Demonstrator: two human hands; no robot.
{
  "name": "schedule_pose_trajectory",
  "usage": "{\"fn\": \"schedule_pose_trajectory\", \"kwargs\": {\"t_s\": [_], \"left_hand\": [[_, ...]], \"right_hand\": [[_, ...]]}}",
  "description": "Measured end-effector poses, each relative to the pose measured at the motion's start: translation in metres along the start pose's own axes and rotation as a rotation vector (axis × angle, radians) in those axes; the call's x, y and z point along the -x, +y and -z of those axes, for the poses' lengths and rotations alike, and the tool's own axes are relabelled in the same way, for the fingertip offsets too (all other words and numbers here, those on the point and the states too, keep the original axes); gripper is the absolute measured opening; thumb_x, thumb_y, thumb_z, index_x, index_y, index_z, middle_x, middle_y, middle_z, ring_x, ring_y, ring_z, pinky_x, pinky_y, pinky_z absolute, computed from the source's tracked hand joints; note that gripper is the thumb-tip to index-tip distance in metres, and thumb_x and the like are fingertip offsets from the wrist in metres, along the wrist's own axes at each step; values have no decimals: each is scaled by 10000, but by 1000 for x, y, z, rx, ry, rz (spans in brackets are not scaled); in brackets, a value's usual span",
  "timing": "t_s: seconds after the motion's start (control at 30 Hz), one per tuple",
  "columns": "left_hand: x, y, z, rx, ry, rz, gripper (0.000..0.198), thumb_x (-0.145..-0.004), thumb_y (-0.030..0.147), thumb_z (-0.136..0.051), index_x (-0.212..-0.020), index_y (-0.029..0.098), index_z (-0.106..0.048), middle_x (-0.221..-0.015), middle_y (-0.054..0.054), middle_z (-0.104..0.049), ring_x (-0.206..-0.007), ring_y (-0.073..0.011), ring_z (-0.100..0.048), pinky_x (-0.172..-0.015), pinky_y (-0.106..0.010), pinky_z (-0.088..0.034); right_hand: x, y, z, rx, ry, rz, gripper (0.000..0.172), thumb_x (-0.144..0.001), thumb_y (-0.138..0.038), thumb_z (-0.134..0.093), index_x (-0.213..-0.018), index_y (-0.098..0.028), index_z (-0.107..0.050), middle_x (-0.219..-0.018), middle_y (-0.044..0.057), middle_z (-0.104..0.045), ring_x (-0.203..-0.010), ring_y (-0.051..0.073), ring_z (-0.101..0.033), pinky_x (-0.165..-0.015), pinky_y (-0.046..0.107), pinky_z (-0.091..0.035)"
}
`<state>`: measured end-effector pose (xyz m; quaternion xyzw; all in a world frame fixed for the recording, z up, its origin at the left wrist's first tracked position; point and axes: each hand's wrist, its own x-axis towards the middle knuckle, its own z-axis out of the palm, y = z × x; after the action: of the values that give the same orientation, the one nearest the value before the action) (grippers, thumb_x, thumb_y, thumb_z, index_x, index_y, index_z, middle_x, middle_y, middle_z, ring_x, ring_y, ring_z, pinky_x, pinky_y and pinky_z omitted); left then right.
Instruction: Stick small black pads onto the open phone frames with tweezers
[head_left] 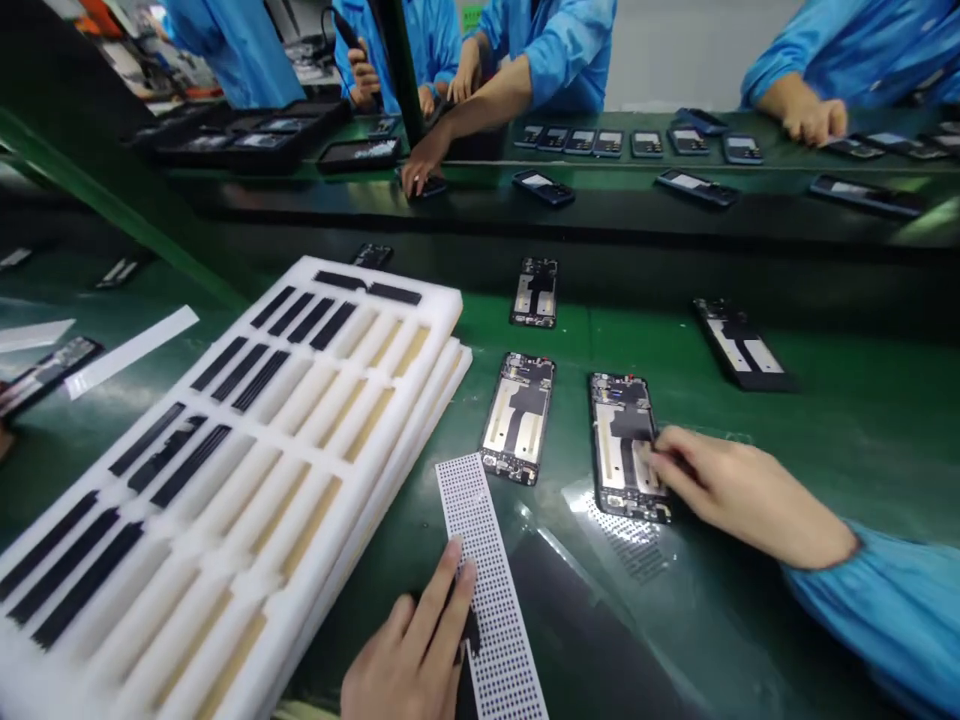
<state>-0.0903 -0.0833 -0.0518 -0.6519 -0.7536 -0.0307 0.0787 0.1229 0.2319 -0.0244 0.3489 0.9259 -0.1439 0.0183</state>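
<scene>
Gripping a perforated white strip (491, 590) in my left hand (409, 640), I keep it beside a stacked foam tray (420, 330) of black and tan strips. The step in hand sits at the lower end of an open phone frame (611, 450) on the green conveyor belt (570, 330), where the fingertips (660, 455) of my right hand (750, 495) rest; whether they pinch anything, I cannot tell. Other phone frames (517, 420) lie just beside it.

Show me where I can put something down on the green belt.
Bare belt lies between the upper phone frame and far-right frame, and above the right hand. It's crowded by the foam tray, where the left hand touches the perforated strip, and at the frame under the right hand.
</scene>
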Motion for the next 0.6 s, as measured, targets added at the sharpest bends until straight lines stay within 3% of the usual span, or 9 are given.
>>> {"fn": "schedule_pose_trajectory", "kwargs": {"t_s": [0.1, 0.17, 0.3, 0.43, 0.53, 0.6], "left_hand": [[-3, 5, -2, 11, 23, 57, 518, -941, 67, -506, -1443, 188, -543, -1542, 29, -488, -846, -132, -654, -610, -245, -557], [-6, 9, -2, 12, 54, 86, 515, -948, 68, -529, -1451, 179, -527, -1535, 10, -503, -846, -128, -660, -652, -265, -561], [-9, 12, -2, 43, 84, 126, 462, -969, 84, -530, -1421, 174, -548, -1516, -9, -535, -873, -128, -669, -654, -266, -542], [-9, 12, -4, 30, 119, 124, 477, -965, 83, -530, -1433, 180, -532, -1519, -3, -531, -931, -151, -676, -723, -287, -550], [-10, 14, -5, 18, 193, 149, 447, -967, 95, -529, -1412, 147, -543, -1466, -19, -589, -925, -168, -693, -740, -300, -564], [-14, 17, -6, 10, 216, 181, 427, -966, 96, -527, -1391, 129, -554, -1430, -34, -621, -907, -175, -707, -700, -301, -571]], "right_hand": [[11, 18, 7, -7, -10, -291, 322, -944, -555, -393, -843, -259, -469, -580, 67, -659, -512, 317, -653, -481, 340, -388], [15, 21, 5, -10, -21, -376, 308, -947, -531, -374, -849, -254, -465, -592, 100, -682, -545, 350, -679, -495, 366, -415], [6, 20, 3, -76, -9, -297, 216, -933, -413, -395, -792, -262, -457, -618, 99, -697, -578, 310, -689, -552, 372, -456], [-4, 32, 38, -97, 87, -256, 226, -911, -420, -441, -723, -295, -433, -604, 94, -658, -572, 294, -666, -575, 385, -463], [18, 37, 67, -92, 159, -229, 254, -937, -494, -424, -746, -328, -447, -630, 117, -654, -548, 309, -639, -557, 423, -440], [52, 31, 65, -160, 155, -185, 251, -944, -538, -429, -778, -360, -487, -618, 111, -660, -489, 307, -623, -491, 434, -429]]}}
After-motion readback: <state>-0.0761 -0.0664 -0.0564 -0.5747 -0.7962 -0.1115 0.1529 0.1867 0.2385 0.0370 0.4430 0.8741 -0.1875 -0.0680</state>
